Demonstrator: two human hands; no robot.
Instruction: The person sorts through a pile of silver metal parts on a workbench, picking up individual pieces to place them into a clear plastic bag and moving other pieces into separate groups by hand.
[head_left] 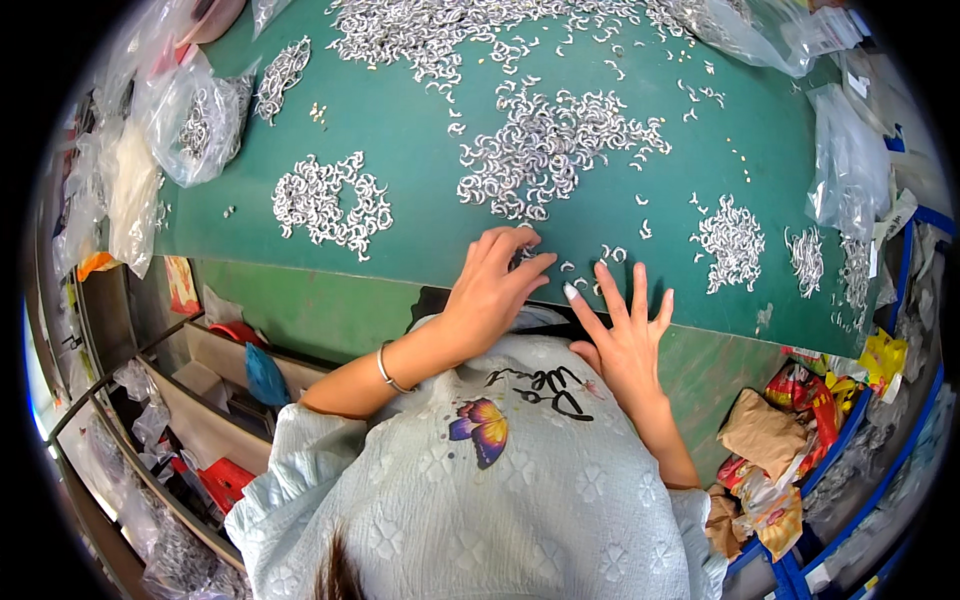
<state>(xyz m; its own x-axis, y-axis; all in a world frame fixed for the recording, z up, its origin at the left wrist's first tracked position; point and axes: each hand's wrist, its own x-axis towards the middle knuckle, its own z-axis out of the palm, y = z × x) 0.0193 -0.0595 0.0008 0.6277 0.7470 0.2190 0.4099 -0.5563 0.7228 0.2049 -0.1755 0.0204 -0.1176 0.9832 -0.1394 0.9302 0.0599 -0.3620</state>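
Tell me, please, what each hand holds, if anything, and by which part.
Left hand: cannot be told, its fingers curled near silvery metallic crescents; right hand: fingers spread, nothing visibly held.

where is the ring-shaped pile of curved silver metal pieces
In the head view, the pile lies on the green tabletop, left of and beyond the left hand.

Green tabletop [400, 130], silver curved pieces [540, 145] ahead of hands [490, 285]. Pale blue shirt [500, 510] behind hands: embossed flowers [591, 481], purple-orange butterfly [484, 430], black lettering [566, 402].

A pale blue, flower-textured blouse [540, 475] with ruffled sleeves [300, 450], colourful butterfly print [480, 432] and black lettering [566, 400]; silver bangle [383, 370], left wrist [428, 347].
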